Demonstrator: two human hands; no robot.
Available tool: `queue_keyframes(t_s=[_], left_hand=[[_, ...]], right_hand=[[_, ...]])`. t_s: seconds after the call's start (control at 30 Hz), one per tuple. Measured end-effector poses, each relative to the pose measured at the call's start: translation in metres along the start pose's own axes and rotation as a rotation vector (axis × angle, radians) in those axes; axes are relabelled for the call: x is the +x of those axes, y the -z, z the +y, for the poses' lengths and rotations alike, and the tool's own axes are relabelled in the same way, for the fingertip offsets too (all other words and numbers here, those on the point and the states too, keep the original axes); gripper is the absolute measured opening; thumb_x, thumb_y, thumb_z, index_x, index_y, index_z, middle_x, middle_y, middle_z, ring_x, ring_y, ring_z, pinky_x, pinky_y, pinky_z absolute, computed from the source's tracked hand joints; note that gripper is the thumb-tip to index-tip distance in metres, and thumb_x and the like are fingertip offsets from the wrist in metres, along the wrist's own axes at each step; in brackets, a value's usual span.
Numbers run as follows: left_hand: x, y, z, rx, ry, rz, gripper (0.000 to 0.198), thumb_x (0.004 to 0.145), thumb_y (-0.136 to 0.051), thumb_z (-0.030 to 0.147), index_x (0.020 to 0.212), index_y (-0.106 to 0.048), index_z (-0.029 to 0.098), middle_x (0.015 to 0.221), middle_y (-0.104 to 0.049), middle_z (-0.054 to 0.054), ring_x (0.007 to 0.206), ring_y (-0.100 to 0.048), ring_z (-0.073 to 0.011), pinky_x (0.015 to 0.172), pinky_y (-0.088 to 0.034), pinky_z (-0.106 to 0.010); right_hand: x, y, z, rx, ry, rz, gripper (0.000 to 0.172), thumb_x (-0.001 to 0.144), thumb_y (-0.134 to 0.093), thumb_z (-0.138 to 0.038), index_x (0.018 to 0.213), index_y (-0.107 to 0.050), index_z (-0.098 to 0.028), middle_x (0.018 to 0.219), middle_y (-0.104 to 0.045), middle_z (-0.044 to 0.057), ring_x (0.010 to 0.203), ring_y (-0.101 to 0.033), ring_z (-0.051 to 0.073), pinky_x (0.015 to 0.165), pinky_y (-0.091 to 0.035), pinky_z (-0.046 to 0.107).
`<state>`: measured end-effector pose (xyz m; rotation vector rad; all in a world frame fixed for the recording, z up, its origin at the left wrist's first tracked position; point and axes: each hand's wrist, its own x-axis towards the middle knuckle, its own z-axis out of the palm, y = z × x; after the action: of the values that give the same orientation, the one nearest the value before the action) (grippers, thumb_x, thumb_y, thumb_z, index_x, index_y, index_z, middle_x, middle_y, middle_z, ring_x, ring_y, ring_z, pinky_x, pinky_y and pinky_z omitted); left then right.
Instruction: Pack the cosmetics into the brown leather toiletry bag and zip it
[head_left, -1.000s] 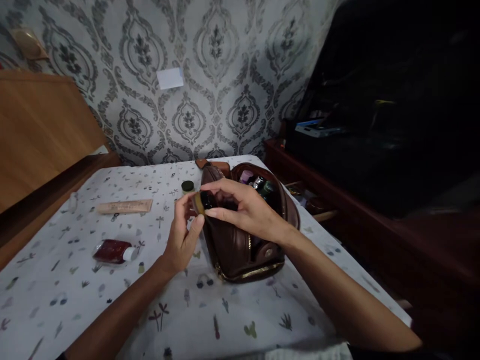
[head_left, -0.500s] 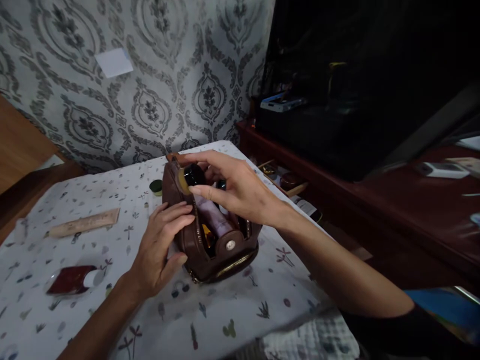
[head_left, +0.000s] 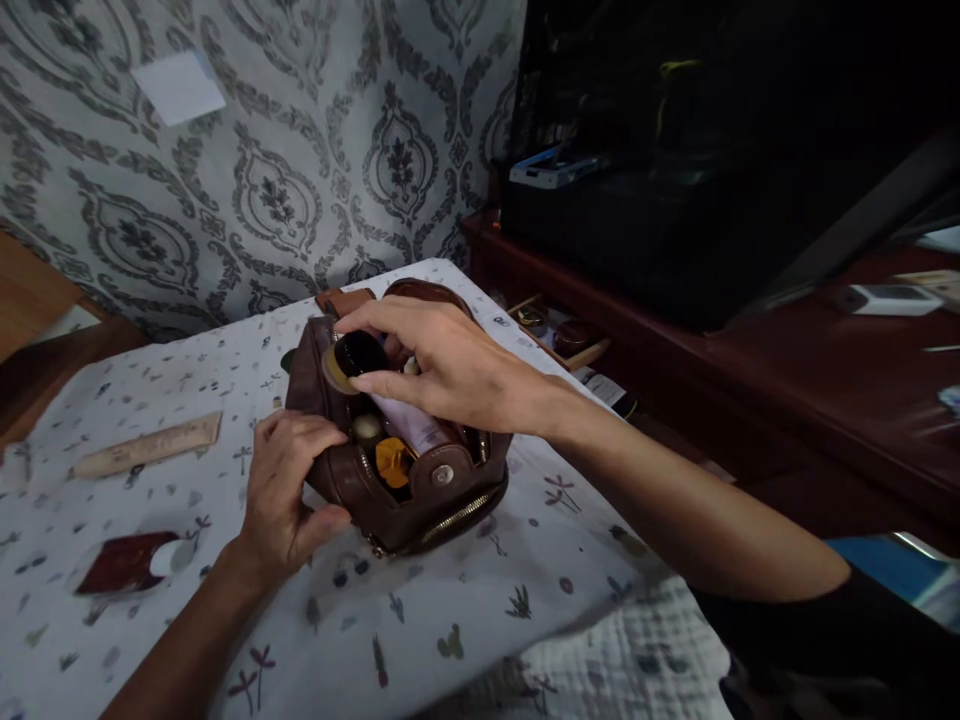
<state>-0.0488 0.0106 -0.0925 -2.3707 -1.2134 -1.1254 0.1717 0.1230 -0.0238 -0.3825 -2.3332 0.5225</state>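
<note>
A brown leather toiletry bag [head_left: 390, 530] lies unzipped on the table, its mouth spread. Over the bag's near left edge curl the fingers of my left hand [head_left: 289, 490], drawing that side outward. My right hand [head_left: 457, 365] pinches a small jar with a black lid [head_left: 358, 358] between thumb and fingertips, at the bag's mouth. Inside the bag are a pale lilac tube [head_left: 412, 422], an orange-yellow item [head_left: 394, 462] and a small roundish item [head_left: 367, 430]. My right hand hides the bag's far inside.
A beige tube [head_left: 150, 447] and a bottle of dark red liquid with a white cap [head_left: 131, 562] lie on the patterned tablecloth [head_left: 420, 640] at left. A dark green lid [head_left: 287, 360] shows partly behind the bag. To the right is an open drawer [head_left: 592, 355] below a large black screen [head_left: 637, 250].
My left hand has pulled the bag's side outward, widening the mouth and exposing the orange-yellow and roundish items. The jar remains in my right hand, slightly tilted. The camera view has shifted.
</note>
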Motion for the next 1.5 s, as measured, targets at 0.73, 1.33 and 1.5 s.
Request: queue_keyframes(t_s=[0.73, 1.33, 1.5], left_hand=[[-0.013, -0.008, 0.002, 0.034, -0.013, 0.092, 0.052, 0.103, -0.036, 0.061, 0.132, -0.052, 0.02, 0.111, -0.067, -0.011, 0.106, -0.063, -0.0278, 0.107, -0.04, -0.049], [0.004, 0.006, -0.007, -0.125, -0.127, 0.004, 0.048, 0.101, -0.049, 0.056, 0.134, -0.052, 0.02, 0.121, -0.067, -0.014, 0.117, -0.065, -0.029, 0.112, -0.044, -0.053], [0.006, 0.009, -0.008, -0.181, -0.1, -0.047, 0.042, 0.104, -0.045, 0.052, 0.134, -0.051, 0.023, 0.123, -0.07, -0.012, 0.119, -0.068, -0.028, 0.114, -0.043, -0.054]], right_hand=[[0.031, -0.003, 0.003, -0.146, -0.097, -0.547, 0.031, 0.088, -0.077, -0.019, 0.118, -0.068, -0.015, 0.101, -0.069, 0.004, 0.091, -0.06, 0.018, 0.081, -0.04, 0.029], [0.03, -0.003, -0.02, -0.412, -0.167, -0.659, 0.022, 0.097, -0.067, -0.023, 0.116, -0.065, -0.011, 0.107, -0.067, 0.011, 0.105, -0.063, 0.026, 0.078, -0.041, 0.031], [0.034, -0.015, -0.011, -0.312, -0.235, -0.641, 0.023, 0.094, -0.07, -0.027, 0.112, -0.066, -0.013, 0.112, -0.068, 0.01, 0.101, -0.066, 0.024, 0.075, -0.044, 0.03]])
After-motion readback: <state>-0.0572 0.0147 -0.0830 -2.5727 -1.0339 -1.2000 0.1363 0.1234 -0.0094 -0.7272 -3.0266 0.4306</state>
